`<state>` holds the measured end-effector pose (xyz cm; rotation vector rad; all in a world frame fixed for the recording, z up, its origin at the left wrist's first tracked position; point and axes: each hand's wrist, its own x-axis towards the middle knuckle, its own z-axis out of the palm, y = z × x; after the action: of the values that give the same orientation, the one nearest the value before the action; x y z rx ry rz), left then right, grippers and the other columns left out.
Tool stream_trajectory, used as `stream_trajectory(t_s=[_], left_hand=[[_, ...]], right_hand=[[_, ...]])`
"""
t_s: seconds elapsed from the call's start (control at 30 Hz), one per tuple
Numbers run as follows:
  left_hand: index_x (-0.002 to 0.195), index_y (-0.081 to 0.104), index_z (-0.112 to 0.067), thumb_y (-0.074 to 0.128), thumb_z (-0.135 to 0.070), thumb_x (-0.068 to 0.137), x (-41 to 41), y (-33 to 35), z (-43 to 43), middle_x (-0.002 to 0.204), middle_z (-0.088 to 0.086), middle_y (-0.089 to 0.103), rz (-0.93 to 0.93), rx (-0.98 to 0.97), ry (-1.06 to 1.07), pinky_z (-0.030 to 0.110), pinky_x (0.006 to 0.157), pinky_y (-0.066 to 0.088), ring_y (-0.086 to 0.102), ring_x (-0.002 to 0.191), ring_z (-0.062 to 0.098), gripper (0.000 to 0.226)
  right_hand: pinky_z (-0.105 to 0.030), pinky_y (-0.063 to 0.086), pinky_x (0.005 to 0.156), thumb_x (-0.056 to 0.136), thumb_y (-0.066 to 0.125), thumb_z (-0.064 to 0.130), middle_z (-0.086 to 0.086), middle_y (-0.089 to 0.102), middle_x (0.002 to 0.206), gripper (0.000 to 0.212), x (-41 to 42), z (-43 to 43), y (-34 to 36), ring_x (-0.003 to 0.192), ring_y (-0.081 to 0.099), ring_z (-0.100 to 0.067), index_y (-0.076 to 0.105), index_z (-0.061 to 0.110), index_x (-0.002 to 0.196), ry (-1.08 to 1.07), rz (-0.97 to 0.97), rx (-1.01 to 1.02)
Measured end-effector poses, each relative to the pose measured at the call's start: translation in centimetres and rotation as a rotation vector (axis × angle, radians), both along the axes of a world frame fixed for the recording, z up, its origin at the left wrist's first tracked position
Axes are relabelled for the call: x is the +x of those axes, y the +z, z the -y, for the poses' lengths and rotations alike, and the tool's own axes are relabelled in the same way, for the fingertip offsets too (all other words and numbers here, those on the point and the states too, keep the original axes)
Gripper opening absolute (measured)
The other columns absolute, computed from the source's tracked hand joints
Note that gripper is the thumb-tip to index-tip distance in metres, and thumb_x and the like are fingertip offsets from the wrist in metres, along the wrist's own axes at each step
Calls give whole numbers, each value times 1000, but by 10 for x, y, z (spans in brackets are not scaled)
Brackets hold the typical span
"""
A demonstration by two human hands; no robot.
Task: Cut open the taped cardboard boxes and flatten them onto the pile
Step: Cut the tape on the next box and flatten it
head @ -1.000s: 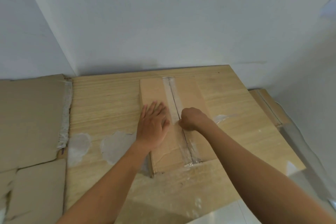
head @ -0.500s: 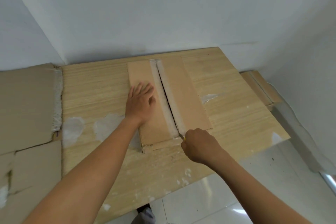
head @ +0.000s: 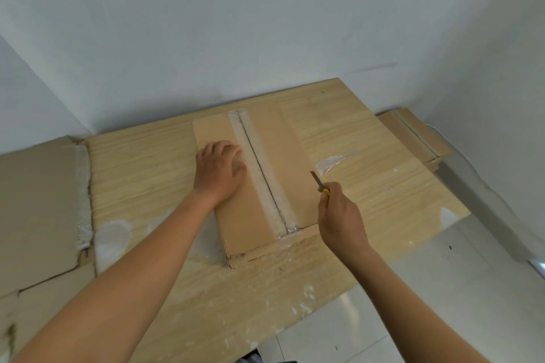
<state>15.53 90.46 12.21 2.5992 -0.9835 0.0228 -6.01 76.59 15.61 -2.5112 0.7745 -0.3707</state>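
Box lies flat at table centre, dark line running along its tape seam. Left hand rests open-palmed on the left flap. Right hand, at 4 o'clock of box, grasps knife, blade toward 11 o'clock.

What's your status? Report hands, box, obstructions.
Left hand flat on box. Right hand grips knife, blade by box's right edge. Tape seam slit lengthwise. Tape scrap beside box.

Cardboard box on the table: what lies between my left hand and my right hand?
Head view: the taped seam of the box, slit lengthwise, then its bare right flap, between the left hand and the right hand holding the knife.
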Motion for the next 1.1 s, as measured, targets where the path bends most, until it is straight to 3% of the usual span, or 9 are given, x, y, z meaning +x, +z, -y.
stream_trajectory(t_s=[0.1,0.27,0.4,0.57,0.67,0.77,0.9,1.1], left_hand=[[129,54,-16,45,-45,87,26,3,11,134,6,49,-17,20,-18,39,107,23,38,128,28,52],[135,45,-13,56,-48,89,77,3,25,143,9,41,15,97,-53,43,110,21,32,134,29,58],[144,37,-20,48,-58,90,102,-1,34,149,7,33,3,157,-102,46,112,15,27,138,27,67],[144,38,-28,43,-71,85,111,-7,37,146,2,40,51,122,6,42,104,25,36,132,27,73],[141,44,-29,51,-67,83,108,-9,41,139,6,46,54,97,128,42,101,28,40,125,30,69],[138,48,-29,53,-66,82,101,-9,43,134,8,50,23,77,206,42,99,29,43,121,31,67],[138,46,-28,48,-65,85,81,-10,28,134,8,49,12,61,307,43,99,28,42,120,32,65],[145,37,-23,51,-57,87,22,-4,-17,139,15,41,-76,66,502,46,99,25,36,123,35,68]], right_hand=[[-40,41,69,97,34,17,-13,67,93,34,17,-9,-18,82,61,-36,57,4,119,-104,18,-44],[-54,37,94,94,33,30,-16,50,135,40,29,-19,-48,123,44,-39,58,21,124,-160,-63,-137],[-51,38,94,95,33,32,-14,49,139,40,35,-6,-55,126,44,-37,56,25,127,-129,-100,-148],[-49,30,104,97,31,32,-10,44,144,41,53,30,-52,135,37,-35,56,25,128,-80,-124,-162],[-51,21,111,100,38,25,-16,34,149,34,61,42,-45,140,25,-38,54,27,129,-246,-91,-133],[-45,12,115,100,38,17,-17,12,157,40,57,31,-32,145,8,-32,46,28,138,-388,5,78],[-30,16,114,101,38,22,-9,-5,159,42,54,4,-30,147,5,-22,40,29,142,-335,126,353],[-38,33,107,101,38,28,-12,9,159,39,70,45,-44,142,24,-30,44,32,140,-153,27,151]])
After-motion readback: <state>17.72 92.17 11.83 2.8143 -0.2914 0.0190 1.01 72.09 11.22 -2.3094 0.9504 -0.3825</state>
